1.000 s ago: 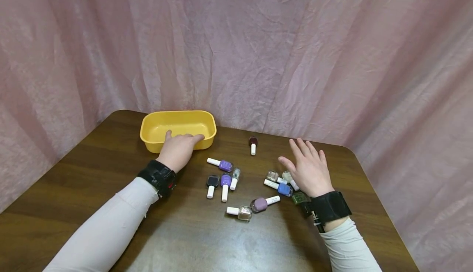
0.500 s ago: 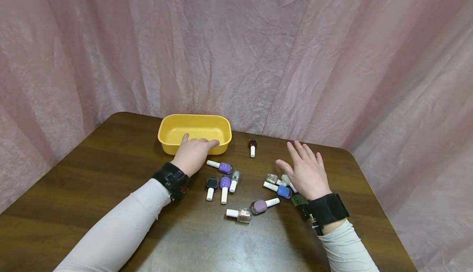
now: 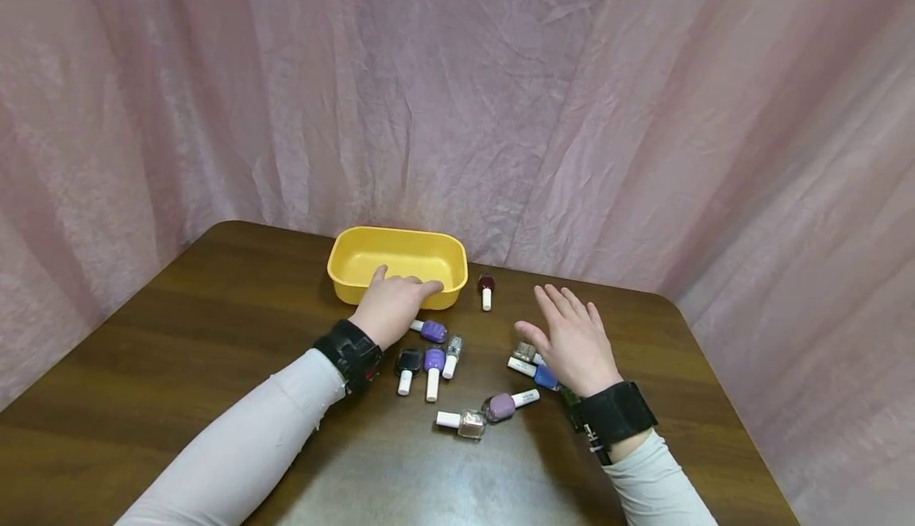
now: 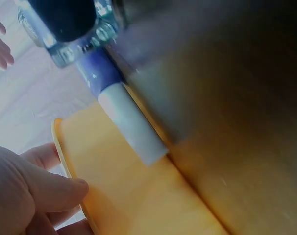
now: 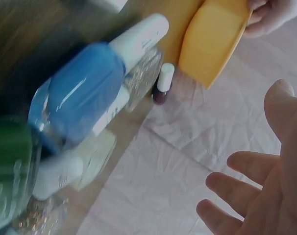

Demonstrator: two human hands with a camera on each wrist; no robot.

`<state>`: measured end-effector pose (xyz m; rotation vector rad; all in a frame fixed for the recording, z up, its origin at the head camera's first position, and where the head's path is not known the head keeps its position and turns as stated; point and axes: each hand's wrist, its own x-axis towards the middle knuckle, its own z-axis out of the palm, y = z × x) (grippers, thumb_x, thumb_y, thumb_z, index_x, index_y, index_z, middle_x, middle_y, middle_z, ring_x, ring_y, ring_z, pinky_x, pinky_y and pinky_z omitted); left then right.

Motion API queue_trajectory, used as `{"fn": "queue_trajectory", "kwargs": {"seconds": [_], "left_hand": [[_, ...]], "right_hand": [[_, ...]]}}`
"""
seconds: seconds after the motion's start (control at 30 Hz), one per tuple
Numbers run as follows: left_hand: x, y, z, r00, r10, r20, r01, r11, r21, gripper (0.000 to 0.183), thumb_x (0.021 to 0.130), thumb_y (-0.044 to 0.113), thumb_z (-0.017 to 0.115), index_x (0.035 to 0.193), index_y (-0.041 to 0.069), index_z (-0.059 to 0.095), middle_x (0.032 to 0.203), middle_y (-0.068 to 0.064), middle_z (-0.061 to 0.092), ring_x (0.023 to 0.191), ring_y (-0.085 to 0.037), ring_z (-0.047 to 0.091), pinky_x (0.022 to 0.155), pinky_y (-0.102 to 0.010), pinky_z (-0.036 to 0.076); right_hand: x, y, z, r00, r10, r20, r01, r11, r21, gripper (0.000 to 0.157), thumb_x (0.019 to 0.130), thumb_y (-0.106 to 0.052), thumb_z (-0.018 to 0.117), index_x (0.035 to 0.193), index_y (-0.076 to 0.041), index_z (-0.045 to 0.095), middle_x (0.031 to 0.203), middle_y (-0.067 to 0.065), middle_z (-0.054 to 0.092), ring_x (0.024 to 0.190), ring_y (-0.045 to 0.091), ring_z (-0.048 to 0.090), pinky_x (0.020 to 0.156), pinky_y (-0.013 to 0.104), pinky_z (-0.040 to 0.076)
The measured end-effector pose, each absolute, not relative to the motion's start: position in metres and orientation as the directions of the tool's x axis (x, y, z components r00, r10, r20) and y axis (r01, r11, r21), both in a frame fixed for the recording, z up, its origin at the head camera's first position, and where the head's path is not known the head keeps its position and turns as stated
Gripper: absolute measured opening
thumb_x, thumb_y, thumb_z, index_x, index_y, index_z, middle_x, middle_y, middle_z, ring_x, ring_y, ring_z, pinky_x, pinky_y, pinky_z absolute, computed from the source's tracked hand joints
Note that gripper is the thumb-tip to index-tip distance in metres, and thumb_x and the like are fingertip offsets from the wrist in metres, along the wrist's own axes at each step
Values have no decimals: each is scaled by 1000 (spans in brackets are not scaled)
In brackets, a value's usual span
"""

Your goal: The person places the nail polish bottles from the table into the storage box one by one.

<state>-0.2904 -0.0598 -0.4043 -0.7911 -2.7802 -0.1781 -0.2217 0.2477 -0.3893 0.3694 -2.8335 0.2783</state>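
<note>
A yellow plastic tub [image 3: 343, 292] stands near the back of the table. My left hand [image 3: 393, 307] pinches its near rim, with the thumb outside and fingers inside, as the left wrist view shows. Just in front lie purple nail polish bottles [image 3: 433, 332], a black one [image 3: 410, 361] and a glittery one [image 3: 454, 346]. My right hand [image 3: 581, 351] hovers with spread, relaxed fingers over a cluster at right, partly hiding it. The blue polish bottle [image 5: 85, 93] and the green one [image 5: 11, 171] show there in the right wrist view.
A dark red polish bottle [image 3: 487, 284] lies right of the tub, close to its end. Nearer me are a mauve bottle [image 3: 499, 407] and a glitter bottle [image 3: 472, 424]. A pink curtain [image 3: 457, 97] hangs behind the table's back edge.
The tub has slid right along the table with my left hand on its rim, toward the dark red bottle. My right hand has drifted slightly left and nearer to me.
</note>
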Motion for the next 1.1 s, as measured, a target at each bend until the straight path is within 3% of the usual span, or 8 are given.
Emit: {"fn": "queue_trajectory", "kwargs": {"seconds": [0.17, 0.43, 0.8, 1.1], "left_hand": [[-290, -51, -405, -824, 511, 246, 540, 839, 63, 52, 107, -4, 66, 150, 25, 68, 127, -7, 79, 114, -33, 76, 117, -73, 37], [-289, -41, -402, -831, 517, 206, 543, 834, 99, 49, 113, 0, 57, 152, 28, 66, 135, -6, 77, 121, -33, 74, 116, -74, 38], [-288, -34, -402, -791, 566, 232, 591, 805, 53, 49, 111, 1, 62, 153, 27, 66, 133, -7, 77, 119, -33, 75, 114, -73, 42], [-282, -26, -400, -766, 597, 237, 622, 782, 40, 52, 109, 0, 65, 152, 29, 67, 132, -5, 78, 117, -30, 75, 113, -71, 43]], "right_hand": [[-225, 238, -391, -925, -253, 285, -305, 940, -155, 76, 110, -54, 62, 166, -5, 46, 167, 20, 49, 160, 42, 36, 127, 70, 22], [-238, 216, -388, -905, -321, 281, -378, 907, -184, 71, 109, -48, 69, 163, -4, 52, 164, 17, 55, 157, 41, 43, 127, 68, 26], [-257, 196, -391, -856, -435, 280, -498, 839, -221, 65, 107, -32, 75, 160, 0, 54, 162, 19, 55, 154, 40, 47, 122, 58, 41], [-259, 190, -393, -824, -474, 311, -539, 824, -171, 49, 108, -23, 74, 149, 1, 65, 151, 19, 65, 150, 41, 52, 122, 55, 42]]}}
